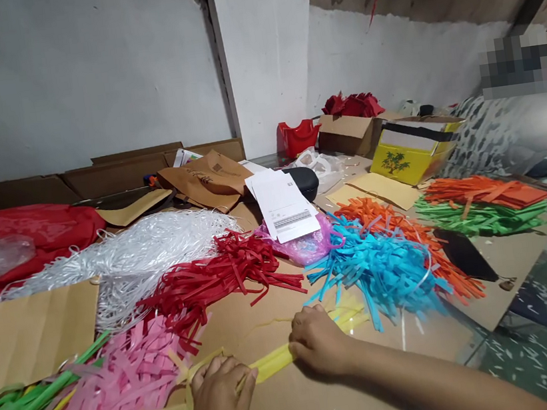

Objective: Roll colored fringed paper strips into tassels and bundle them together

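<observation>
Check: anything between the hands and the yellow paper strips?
Nothing visible. Both hands are already on the yellow strips: the left hand presses near one end, the right hand pins them further along on the cardboard sheet. The pink strips and blue strips lie beside them, not over the contact points.

Both the left hand (218, 400) and right hand (319, 341) are bare (no gloves, no sleeves visible).

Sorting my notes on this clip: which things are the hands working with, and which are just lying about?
In hand:
left hand
right hand
yellow paper strips, pinched by both hands

Lying about:
pink strips
red strips
blue strips
white strips
printed papers
yellow box
</observation>
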`<state>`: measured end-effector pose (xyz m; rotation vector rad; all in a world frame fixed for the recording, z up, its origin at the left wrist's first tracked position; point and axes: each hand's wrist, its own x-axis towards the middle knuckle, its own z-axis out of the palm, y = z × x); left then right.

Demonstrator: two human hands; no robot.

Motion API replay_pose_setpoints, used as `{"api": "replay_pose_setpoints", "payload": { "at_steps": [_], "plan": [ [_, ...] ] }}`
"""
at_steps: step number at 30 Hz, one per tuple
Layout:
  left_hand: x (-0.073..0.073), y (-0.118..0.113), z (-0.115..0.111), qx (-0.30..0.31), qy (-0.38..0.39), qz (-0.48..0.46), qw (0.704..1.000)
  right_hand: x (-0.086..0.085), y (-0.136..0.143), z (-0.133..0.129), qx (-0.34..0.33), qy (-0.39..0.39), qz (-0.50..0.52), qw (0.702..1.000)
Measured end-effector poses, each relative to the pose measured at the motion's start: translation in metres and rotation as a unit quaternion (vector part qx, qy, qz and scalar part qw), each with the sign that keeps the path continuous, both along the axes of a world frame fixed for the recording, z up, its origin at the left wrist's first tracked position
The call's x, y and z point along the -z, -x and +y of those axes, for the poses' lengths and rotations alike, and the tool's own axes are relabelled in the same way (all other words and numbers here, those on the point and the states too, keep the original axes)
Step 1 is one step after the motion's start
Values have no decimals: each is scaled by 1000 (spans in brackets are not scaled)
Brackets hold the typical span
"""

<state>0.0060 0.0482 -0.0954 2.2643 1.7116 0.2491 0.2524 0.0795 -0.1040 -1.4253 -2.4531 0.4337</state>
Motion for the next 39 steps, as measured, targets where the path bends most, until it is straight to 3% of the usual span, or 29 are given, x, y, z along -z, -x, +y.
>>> {"api": "replay_pose_setpoints", "payload": {
  "at_steps": [10, 15, 18, 24, 28, 32, 39],
  "plan": [
    [-1, -8, 1, -10, -41, 49, 998, 1, 2, -3, 32, -19, 16, 999],
    [-11, -16, -10, 110, -128, 152, 974, -5, -13, -7, -131, -134, 2, 982],
    [-15, -24, -14, 152, -151, 198, 957, -6, -18, -2, -169, -179, -27, 969],
    [-16, -31, -10, 110, -141, 150, 972, -21, -5, 0, -120, -119, -2, 986],
    [-12, -20, -9, 87, -127, 108, 982, -9, 6, -6, -125, -131, -25, 983],
    [-2, 2, -6, 81, -85, 49, 992, 4, -8, 1, -88, -96, 3, 991],
    [12, 13, -1, 19, -68, -14, 997, 2, -13, 15, -35, -35, 42, 998]
  ]
}}
